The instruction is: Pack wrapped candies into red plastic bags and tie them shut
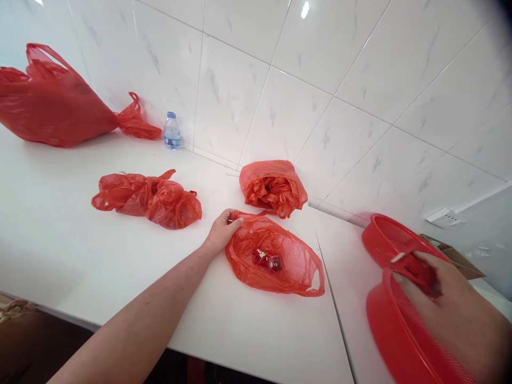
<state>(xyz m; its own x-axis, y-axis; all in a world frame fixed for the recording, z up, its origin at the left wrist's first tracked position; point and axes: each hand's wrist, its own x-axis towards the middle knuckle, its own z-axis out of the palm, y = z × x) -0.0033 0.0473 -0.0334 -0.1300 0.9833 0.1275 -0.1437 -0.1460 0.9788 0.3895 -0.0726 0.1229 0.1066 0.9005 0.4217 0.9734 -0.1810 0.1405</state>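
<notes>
My left hand [223, 230] pinches the left edge of a red plastic bag [298, 258], which lies with its mouth spread on the white table. Inside the bag are a few small wrapped packets [274, 263], mostly red, one with a white and yellow print. Over at the right, my right hand [460, 304] grips a small red packet [422, 274], smeared by motion. That hand is above the near red plastic basket [378, 320] and close to the far red basket [372, 240]. What lies in the baskets is hidden by the hand and the rims.
Behind the open bag sits a bundle of red bags [276, 186]. Two crumpled bags [146, 200] lie to the left. Along the tiled wall stand a water bottle [172, 133], a small tied bag [138, 122] and a large full bag [52, 112]. A cardboard box [456, 256] is behind the baskets.
</notes>
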